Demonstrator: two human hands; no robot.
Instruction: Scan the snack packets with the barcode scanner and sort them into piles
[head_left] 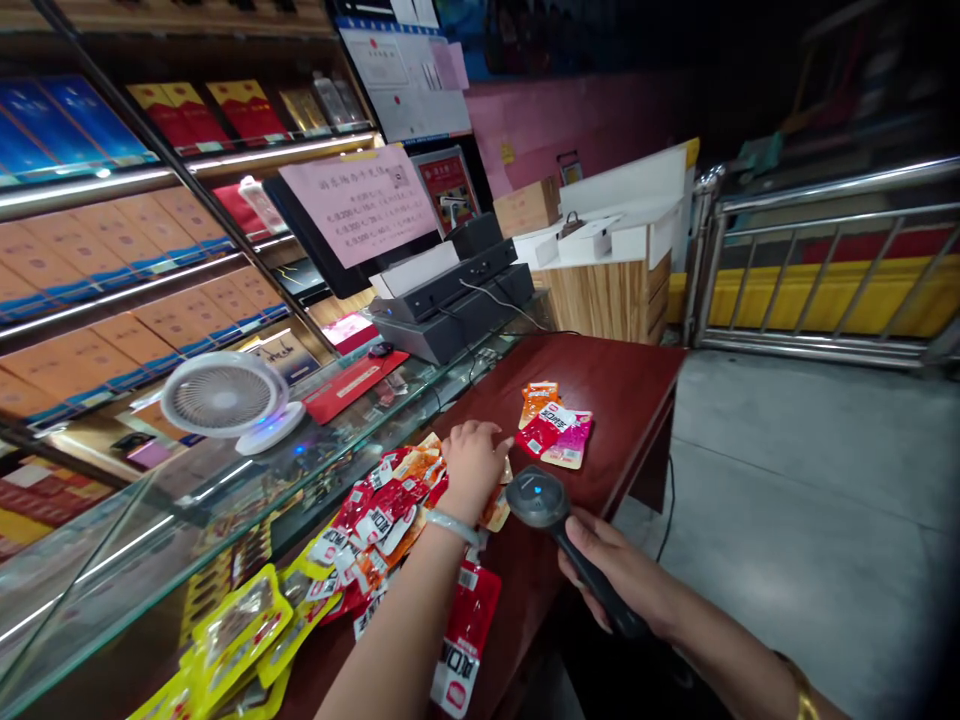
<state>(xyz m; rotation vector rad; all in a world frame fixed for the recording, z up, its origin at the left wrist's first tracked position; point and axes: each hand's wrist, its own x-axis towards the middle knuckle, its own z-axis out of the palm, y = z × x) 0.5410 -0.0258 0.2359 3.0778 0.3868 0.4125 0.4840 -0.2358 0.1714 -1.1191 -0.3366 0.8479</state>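
Note:
My right hand (600, 560) is wrapped round the handle of a black barcode scanner (536, 497), whose head carries a small blue light and points toward my left hand. My left hand (474, 458), with a pale bangle at the wrist, reaches over a heap of snack packets (382, 510). Its thumb stands apart from the bent fingers, and no packet shows in its grip; the palm side is hidden. Red, white and orange packets lie around it, with yellow packets (240, 630) nearer me. A red packet (469, 635) lies beneath my forearm. A small group of packets (547, 430) rests farther along the table.
The dark red table (622, 370) adjoins a glass display counter (330, 480). On the glass stand a white fan (225, 395), a red folder (356, 388) and a monitor with a pink notice (375, 200). Boxed shelves rise at left; a metal railing (825, 280) stands at right.

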